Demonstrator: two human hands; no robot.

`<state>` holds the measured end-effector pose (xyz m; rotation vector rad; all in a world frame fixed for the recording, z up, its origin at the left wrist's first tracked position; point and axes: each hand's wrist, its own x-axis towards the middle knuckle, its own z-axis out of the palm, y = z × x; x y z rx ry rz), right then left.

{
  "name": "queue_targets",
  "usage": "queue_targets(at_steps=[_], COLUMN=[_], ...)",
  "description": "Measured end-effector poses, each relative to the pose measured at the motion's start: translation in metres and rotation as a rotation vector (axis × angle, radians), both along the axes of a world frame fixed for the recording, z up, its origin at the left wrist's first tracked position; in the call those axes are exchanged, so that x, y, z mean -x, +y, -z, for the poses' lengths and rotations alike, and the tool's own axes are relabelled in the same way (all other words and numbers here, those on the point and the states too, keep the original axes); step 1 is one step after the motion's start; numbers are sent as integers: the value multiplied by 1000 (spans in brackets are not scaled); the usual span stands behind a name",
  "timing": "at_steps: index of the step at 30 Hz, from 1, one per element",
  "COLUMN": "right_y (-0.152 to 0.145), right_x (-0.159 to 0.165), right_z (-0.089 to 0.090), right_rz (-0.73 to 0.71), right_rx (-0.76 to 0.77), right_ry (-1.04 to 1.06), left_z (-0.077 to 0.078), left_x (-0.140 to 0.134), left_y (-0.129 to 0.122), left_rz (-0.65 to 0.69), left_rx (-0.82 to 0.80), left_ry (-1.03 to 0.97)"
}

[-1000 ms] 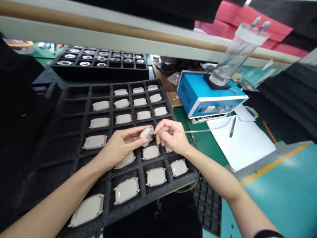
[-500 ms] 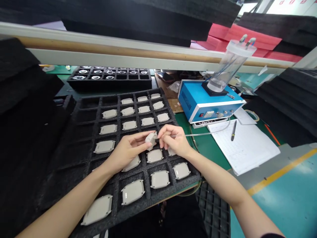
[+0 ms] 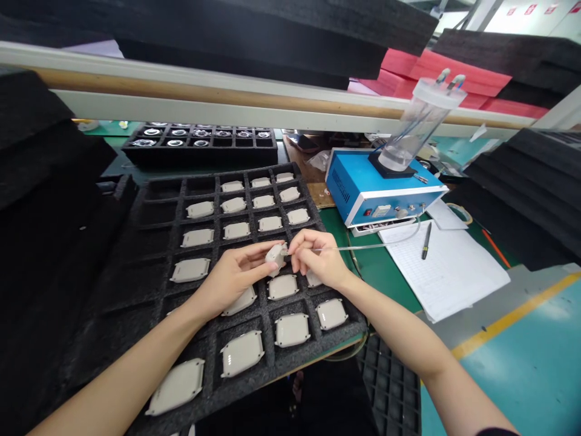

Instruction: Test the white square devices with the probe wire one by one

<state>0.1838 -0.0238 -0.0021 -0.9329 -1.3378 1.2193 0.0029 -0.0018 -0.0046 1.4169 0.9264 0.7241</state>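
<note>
A whitish watch case (image 3: 275, 259) is tilted up on edge between the thumb and fingers of my left hand (image 3: 231, 277), above the black foam tray (image 3: 290, 357). My right hand (image 3: 320, 260) pinches the end of a thin clear tube (image 3: 367, 246) close against the right side of that case. The fingers hide the tube's very tip, so I cannot tell whether it touches the case. Several similar watch cases, such as one near the front (image 3: 242, 353), lie flat in the tray's compartments below and around my hands.
A blue machine (image 3: 385, 188) at the right carries a clear cylinder (image 3: 420, 124), and the tube runs from its front. Written sheets (image 3: 445, 272) with a black pen (image 3: 426, 241) lie beside it. Behind stands another tray (image 3: 200, 158) with ring-like parts. A shelf beam (image 3: 227, 109) crosses above.
The whole view has shifted very slightly. Both hands keep the same hold on the watch case and the tube.
</note>
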Motion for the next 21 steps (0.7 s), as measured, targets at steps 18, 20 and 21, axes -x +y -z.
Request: queue_targets(at_steps=[18,20,21], right_y=[1,0,0], right_x=[0,0,0], right_z=[-1,-1,-1], right_rz=[-11,-11,-11], right_rx=[18,20,21], right_ry=[8,2,1], left_z=[-1,-2,-2], left_x=[-1,-1,-2], left_y=[0,0,0], left_rz=[4,-2,-2], left_rx=[-2,-4,-5], left_ry=[10,8,9])
